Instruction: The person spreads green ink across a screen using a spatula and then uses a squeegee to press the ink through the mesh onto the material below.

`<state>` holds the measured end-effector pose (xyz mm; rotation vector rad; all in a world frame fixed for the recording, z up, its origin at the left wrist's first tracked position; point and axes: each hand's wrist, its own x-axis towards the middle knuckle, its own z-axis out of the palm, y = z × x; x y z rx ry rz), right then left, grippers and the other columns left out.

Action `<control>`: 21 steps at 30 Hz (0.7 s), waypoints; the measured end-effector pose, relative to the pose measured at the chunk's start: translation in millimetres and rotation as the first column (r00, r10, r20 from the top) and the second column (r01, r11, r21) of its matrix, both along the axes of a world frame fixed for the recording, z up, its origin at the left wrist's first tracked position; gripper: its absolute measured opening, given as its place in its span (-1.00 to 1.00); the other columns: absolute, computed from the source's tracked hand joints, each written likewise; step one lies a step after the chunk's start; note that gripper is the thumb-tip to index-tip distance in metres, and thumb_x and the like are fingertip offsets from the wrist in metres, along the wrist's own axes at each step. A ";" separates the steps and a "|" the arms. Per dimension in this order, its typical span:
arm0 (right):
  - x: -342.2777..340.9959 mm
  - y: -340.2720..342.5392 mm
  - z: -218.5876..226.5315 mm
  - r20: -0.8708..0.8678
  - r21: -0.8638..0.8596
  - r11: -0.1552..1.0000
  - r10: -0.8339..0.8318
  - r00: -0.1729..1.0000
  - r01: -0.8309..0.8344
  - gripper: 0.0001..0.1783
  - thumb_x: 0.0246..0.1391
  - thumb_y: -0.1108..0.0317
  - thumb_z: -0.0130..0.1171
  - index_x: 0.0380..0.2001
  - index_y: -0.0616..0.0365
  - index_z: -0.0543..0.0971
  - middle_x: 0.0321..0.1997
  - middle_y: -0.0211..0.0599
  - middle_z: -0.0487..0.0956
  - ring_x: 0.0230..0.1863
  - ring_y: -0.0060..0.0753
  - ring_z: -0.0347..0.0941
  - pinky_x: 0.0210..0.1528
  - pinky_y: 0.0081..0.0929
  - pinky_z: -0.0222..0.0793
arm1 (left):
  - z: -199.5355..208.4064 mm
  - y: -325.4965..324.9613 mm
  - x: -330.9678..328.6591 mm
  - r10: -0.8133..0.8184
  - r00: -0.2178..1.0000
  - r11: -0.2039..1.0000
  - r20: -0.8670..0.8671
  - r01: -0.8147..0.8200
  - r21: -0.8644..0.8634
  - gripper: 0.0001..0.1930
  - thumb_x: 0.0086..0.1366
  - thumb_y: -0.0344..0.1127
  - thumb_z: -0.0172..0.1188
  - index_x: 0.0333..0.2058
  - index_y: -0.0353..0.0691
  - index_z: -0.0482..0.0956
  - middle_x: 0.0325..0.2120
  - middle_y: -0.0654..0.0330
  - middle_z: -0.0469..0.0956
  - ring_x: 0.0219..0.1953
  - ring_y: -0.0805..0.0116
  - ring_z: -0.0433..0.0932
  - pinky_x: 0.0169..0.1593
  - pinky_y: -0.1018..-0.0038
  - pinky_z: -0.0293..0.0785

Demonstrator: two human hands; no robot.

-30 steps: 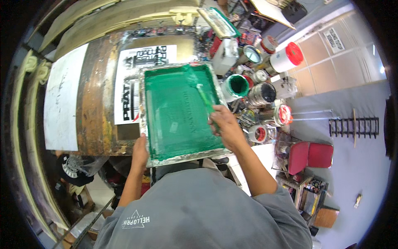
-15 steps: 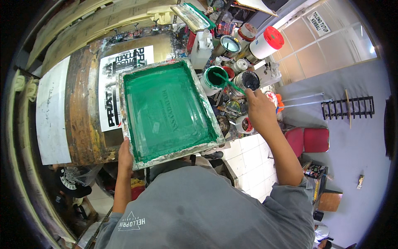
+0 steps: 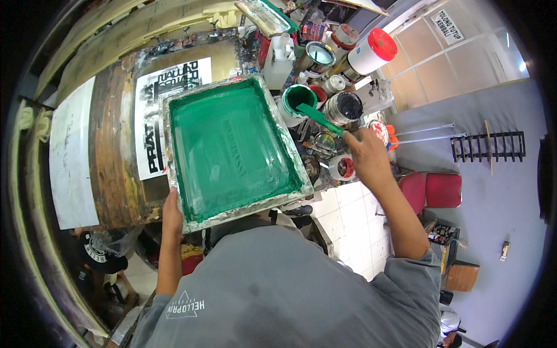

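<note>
A screen printing frame (image 3: pixel 250 211) with green ink over its mesh lies tilted in front of me. My left hand (image 3: pixel 172 211) is closed on its near left corner, the fingers partly hidden beneath. A green-coated spatula (image 3: pixel 322 120) is in my right hand (image 3: pixel 369 155), gripped by its near end. Its broad tip reaches over the rim of a white pot (image 3: pixel 288 117) of green ink, right of the frame. Beneath the frame's left side, a white sheet with black print (image 3: pixel 149 124) rests on the stained wooden board (image 3: pixel 116 156).
Beside the green pot stand a can of dark ink (image 3: pixel 342 110), a white tub with a red lid (image 3: pixel 368 58), a white jug (image 3: pixel 279 65) and a small red-stained pot (image 3: pixel 342 168). Red chairs (image 3: pixel 443 190) stand at the right. A person in a cap (image 3: pixel 104 252) is at lower left.
My right hand has drawn slightly down and right. The spatula has come partly out of the green pot and turned, showing its broad side. The frame has shifted slightly up and left in view.
</note>
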<state>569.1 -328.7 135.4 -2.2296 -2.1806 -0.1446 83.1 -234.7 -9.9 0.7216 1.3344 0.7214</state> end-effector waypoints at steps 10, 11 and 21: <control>4.5 -1.0 64.0 0.078 -0.040 0.998 0.043 0.996 -0.040 -0.68 -0.01 0.47 0.16 -0.13 0.04 0.62 -0.32 -0.15 0.42 -0.18 -0.04 0.43 -0.15 -0.14 0.37 | 8.2 2.5 2.0 -0.011 0.999 0.998 -0.032 0.009 -0.054 -0.44 0.54 0.00 -0.13 0.16 -0.44 0.43 0.02 0.09 0.54 -0.01 0.34 0.53 0.10 0.43 0.42; 1.0 -0.7 70.9 0.051 -0.038 0.999 0.012 0.999 -0.010 -0.69 -0.01 0.50 0.15 -0.15 0.02 0.62 -0.32 -0.16 0.42 -0.19 -0.05 0.43 -0.18 -0.14 0.36 | 14.0 3.0 6.9 -0.005 1.000 0.999 -0.030 0.004 -0.055 -0.45 0.54 0.00 -0.14 0.15 -0.43 0.44 -0.01 0.10 0.55 -0.02 0.36 0.54 0.08 0.45 0.43; -22.7 -38.4 110.3 -0.388 -0.061 0.983 -0.182 0.903 0.172 -0.74 0.14 0.50 0.14 -0.08 0.17 0.58 -0.12 -0.03 0.54 -0.09 0.02 0.50 -0.03 -0.23 0.39 | 3.4 0.3 0.6 -0.010 0.998 1.000 -0.063 0.010 0.003 -0.46 0.54 -0.01 -0.13 0.15 -0.43 0.45 0.00 0.11 0.56 -0.02 0.37 0.54 0.08 0.46 0.42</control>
